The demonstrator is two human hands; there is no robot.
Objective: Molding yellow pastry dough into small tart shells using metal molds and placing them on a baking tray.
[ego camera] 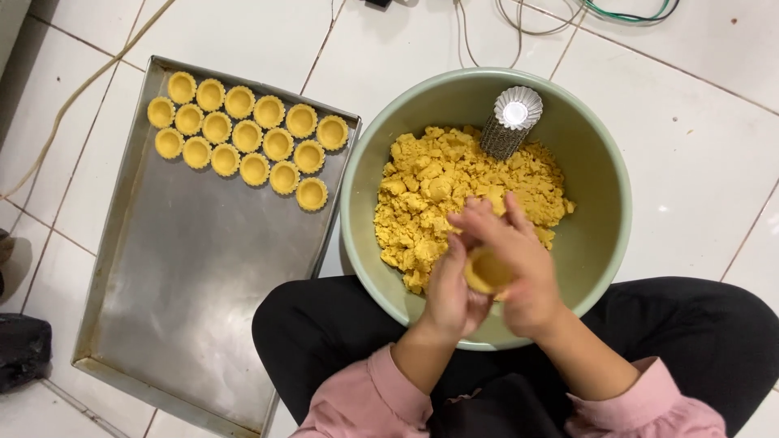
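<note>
Over the near side of a pale green bowl (604, 174), my left hand (449, 290) and my right hand (519, 259) close together around a small round tart shell of yellow dough (485, 270). The shell's hollow faces up between my fingers. The bowl holds a heap of crumbly yellow dough (442, 191). A stack of small fluted metal tart moulds (511, 120) leans in the dough at the bowl's far side.
A long metal baking tray (195, 276) lies on the white tiled floor left of the bowl, with several shaped yellow tart shells (243, 138) in rows at its far end. Cables (568, 16) run along the floor beyond the bowl. A dark object (23, 349) sits at the left edge.
</note>
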